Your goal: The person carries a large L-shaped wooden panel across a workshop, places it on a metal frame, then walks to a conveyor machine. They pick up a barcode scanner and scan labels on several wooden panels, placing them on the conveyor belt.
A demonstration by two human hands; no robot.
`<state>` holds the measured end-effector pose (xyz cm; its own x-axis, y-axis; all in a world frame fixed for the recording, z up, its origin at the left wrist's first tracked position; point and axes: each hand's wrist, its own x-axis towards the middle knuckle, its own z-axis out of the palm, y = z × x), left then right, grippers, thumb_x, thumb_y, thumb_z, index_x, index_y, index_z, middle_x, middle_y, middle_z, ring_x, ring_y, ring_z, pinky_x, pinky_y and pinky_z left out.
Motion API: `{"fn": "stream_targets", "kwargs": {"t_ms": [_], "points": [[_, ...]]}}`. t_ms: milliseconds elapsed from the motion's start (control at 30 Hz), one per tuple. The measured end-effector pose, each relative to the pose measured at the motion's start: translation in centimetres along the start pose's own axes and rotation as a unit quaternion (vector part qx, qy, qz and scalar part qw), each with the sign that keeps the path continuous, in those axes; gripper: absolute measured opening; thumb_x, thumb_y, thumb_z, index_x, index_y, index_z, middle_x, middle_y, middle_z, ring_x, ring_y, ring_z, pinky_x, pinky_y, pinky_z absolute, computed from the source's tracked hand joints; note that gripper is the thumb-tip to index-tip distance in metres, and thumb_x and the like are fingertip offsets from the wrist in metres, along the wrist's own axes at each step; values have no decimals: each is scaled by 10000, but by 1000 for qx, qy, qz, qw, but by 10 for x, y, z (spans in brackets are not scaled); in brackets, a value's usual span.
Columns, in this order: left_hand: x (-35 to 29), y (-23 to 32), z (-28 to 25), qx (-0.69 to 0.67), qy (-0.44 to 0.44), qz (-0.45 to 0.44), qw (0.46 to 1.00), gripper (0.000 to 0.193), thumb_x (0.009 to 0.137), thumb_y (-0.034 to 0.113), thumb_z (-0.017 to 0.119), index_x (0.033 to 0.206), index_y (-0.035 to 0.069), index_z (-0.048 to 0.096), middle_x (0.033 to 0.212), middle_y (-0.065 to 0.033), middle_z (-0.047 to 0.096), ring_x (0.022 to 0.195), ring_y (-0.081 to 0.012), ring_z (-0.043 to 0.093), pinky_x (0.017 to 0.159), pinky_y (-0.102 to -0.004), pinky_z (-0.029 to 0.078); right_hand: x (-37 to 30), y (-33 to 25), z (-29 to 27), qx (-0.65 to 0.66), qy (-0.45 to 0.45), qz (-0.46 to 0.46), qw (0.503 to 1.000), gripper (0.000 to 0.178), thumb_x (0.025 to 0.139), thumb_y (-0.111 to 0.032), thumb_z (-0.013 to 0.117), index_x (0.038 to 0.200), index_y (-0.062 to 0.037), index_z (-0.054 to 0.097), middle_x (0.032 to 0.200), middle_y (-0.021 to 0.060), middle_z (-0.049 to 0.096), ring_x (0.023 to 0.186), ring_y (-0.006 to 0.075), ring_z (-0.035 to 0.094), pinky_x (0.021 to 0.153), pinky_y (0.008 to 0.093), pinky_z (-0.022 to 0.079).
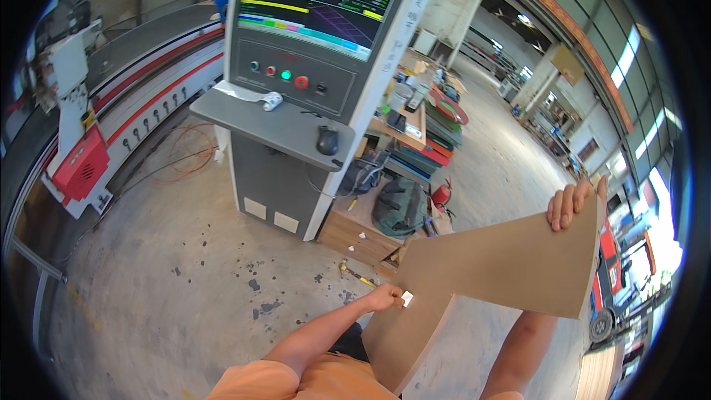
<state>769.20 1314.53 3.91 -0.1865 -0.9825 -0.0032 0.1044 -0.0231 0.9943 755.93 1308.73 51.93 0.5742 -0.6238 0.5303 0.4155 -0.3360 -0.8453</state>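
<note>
A large brown L-shaped board [503, 259] is held up in front of my body, tilted, with its notched corner toward me. My right hand [570, 204] grips its upper right edge, fingers bent over the top and the rest of the hand behind the board. The fingers of my left hand [385, 298] pinch a small white label [406, 298] against the board's face, near its left edge. Whether the label is stuck down I cannot tell.
A grey control cabinet [289, 115] with a lit screen stands ahead, a mouse [327, 140] on its shelf. A hammer [358, 274] lies on the floor. A green backpack [400, 207] and a fire extinguisher [441, 194] are beyond the board. Left is a long machine with a red box [80, 164].
</note>
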Motion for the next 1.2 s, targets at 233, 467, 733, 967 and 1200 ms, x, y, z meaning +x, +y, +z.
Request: {"fn": "stream_targets", "kwargs": {"t_ms": [233,467,733,967,1200], "points": [[-23,-19,-23,9,44,-43,998,159,828,191,684,787,40,713,690,-14,637,695,-81,545,630,-270,419,-2,15,3,8,71,-12,997,669,1050,-465,105,537,-131,374,405,91,400,307,238,378,352,341,381],[-52,-71,-64,-35,110,-45,992,165,799,199,701,851,51,752,796,-50,716,760,-143,624,738,-291,467,0,22,-22,49,13,-27,998,667,1055,-457,107,568,-115,408,423,99,428,328,246,412,408,347,417],[-256,-51,-206,-14,415,-269,869,177,747,170,707,860,42,755,722,-54,686,657,-141,582,620,-297,449,3,25,24,54,-6,-7,998,679,1043,-505,139,556,-109,400,416,106,421,310,243,389,370,327,399],[-310,51,-257,61,603,-96,789,182,750,177,691,758,-1,723,708,-68,673,661,-125,578,626,-292,437,-9,50,-82,59,124,44,989,688,1022,-557,194,553,-99,402,414,113,404,292,249,370,286,359,348],[-294,178,-269,183,661,1,728,257,831,237,669,784,-16,679,712,-61,663,659,-110,569,595,-288,434,-39,66,-203,84,95,-10,992,703,1017,-571,152,588,-87,429,435,126,442,302,279,384,306,377,377]]}}
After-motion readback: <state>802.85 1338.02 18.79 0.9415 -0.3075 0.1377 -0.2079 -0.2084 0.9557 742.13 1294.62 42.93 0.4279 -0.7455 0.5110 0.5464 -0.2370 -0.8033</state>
